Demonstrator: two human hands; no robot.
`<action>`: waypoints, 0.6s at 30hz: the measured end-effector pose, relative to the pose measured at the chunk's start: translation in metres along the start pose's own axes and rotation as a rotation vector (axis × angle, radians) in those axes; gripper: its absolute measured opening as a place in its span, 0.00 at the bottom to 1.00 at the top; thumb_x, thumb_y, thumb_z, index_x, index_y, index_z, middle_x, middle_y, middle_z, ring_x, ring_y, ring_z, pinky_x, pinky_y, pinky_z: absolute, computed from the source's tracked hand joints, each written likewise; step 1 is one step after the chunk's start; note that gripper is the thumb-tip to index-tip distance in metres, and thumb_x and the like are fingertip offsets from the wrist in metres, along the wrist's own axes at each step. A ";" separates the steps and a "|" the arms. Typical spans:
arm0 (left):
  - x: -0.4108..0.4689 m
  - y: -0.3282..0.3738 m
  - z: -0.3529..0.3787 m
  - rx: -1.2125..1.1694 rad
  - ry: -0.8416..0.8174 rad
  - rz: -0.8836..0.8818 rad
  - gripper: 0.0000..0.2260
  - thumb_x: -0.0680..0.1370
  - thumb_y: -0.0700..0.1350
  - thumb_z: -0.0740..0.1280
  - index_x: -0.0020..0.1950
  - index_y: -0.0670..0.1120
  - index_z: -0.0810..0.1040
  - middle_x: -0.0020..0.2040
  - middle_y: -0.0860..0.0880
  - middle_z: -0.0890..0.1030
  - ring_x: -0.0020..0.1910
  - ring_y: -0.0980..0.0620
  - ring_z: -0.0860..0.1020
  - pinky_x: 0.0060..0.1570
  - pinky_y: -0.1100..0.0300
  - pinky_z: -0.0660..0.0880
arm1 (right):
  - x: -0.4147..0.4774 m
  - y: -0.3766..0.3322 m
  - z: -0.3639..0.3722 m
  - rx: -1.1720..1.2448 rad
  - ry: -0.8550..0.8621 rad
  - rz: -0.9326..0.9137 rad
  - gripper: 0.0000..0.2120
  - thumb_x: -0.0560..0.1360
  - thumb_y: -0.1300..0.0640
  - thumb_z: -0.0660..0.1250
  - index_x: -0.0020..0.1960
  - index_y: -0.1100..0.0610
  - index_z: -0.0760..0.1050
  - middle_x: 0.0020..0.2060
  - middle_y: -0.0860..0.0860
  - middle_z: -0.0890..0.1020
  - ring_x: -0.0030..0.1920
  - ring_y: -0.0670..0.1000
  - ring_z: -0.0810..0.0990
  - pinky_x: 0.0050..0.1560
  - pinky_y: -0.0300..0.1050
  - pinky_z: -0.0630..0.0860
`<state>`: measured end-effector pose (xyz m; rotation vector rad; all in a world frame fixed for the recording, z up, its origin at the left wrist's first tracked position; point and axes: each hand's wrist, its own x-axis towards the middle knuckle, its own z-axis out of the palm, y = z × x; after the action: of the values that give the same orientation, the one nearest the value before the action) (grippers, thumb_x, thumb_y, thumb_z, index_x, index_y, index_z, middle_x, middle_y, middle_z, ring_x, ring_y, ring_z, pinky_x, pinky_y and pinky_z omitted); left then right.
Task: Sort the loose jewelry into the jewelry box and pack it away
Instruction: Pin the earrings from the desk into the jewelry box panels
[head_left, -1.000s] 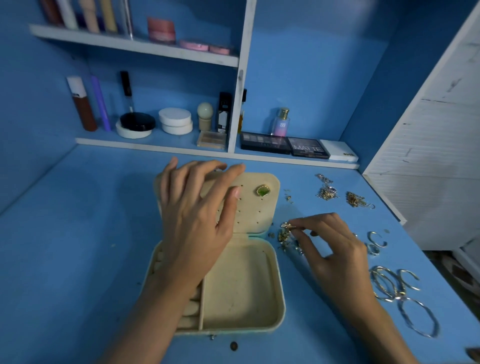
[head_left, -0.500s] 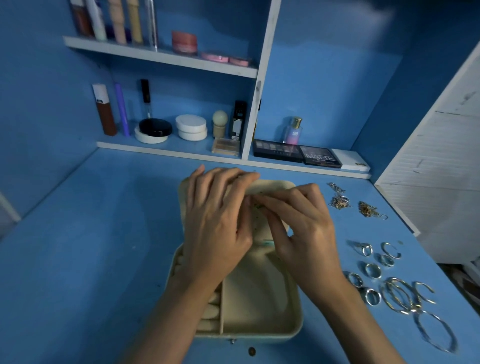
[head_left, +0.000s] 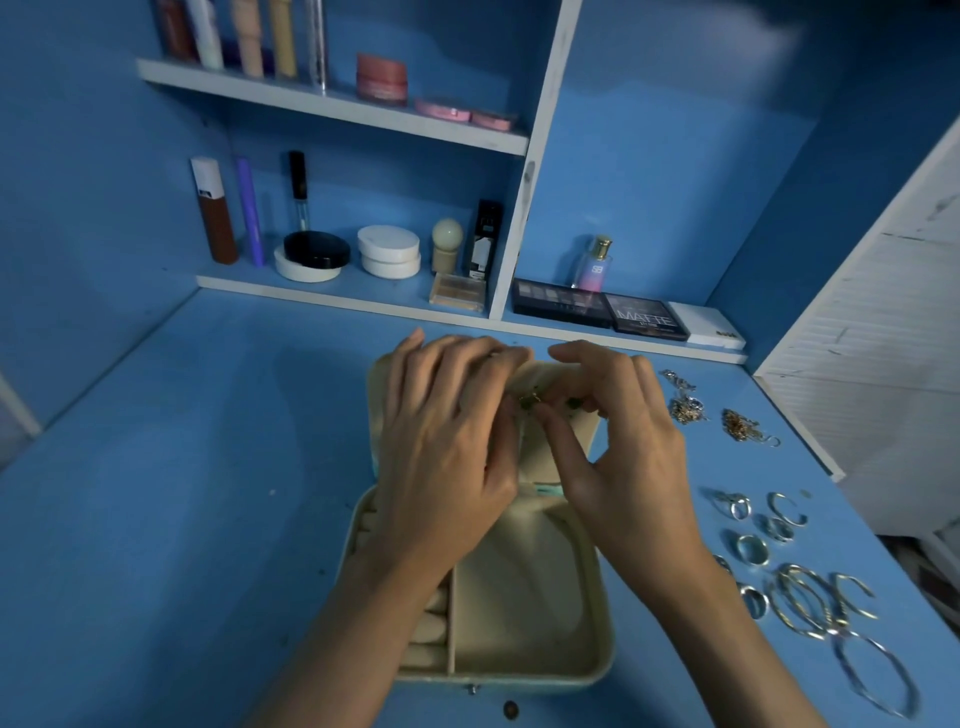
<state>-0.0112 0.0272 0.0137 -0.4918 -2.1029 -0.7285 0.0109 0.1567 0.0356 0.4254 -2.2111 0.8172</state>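
Honestly, barely getting started: right hand (head_left: 623, 467) is pinching a small gold earring (head_left: 530, 400) at the lid (head_left: 543, 373) of the cream fabric jewelry box (head_left: 605, 623), mid-frame. Left hand (head_left: 447, 457) grip, can't tell. Silver rings (head_left: 750, 548) and gold chains (head_left: 688, 408) are lying loose at right.
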 end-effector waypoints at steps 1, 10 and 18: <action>0.000 0.000 -0.001 -0.007 -0.001 -0.002 0.14 0.74 0.40 0.63 0.59 0.43 0.79 0.54 0.48 0.79 0.57 0.49 0.72 0.69 0.52 0.58 | 0.000 0.000 0.000 -0.020 0.012 -0.010 0.15 0.73 0.59 0.64 0.59 0.51 0.69 0.39 0.44 0.75 0.46 0.41 0.68 0.50 0.24 0.64; 0.000 0.003 -0.002 -0.024 0.009 -0.010 0.13 0.75 0.45 0.64 0.57 0.44 0.80 0.54 0.49 0.79 0.57 0.50 0.72 0.69 0.54 0.57 | -0.004 0.002 0.005 -0.289 0.239 -0.078 0.04 0.72 0.58 0.69 0.44 0.59 0.79 0.41 0.54 0.76 0.44 0.54 0.69 0.44 0.50 0.68; 0.000 0.003 0.000 0.021 0.032 0.004 0.11 0.77 0.46 0.64 0.55 0.44 0.80 0.52 0.49 0.79 0.56 0.49 0.73 0.68 0.52 0.59 | -0.008 0.008 -0.002 -0.205 0.198 -0.081 0.04 0.72 0.58 0.69 0.44 0.58 0.81 0.42 0.52 0.76 0.45 0.51 0.69 0.45 0.39 0.66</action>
<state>-0.0094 0.0289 0.0149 -0.4697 -2.0776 -0.7063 0.0134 0.1644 0.0271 0.3175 -2.0538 0.5575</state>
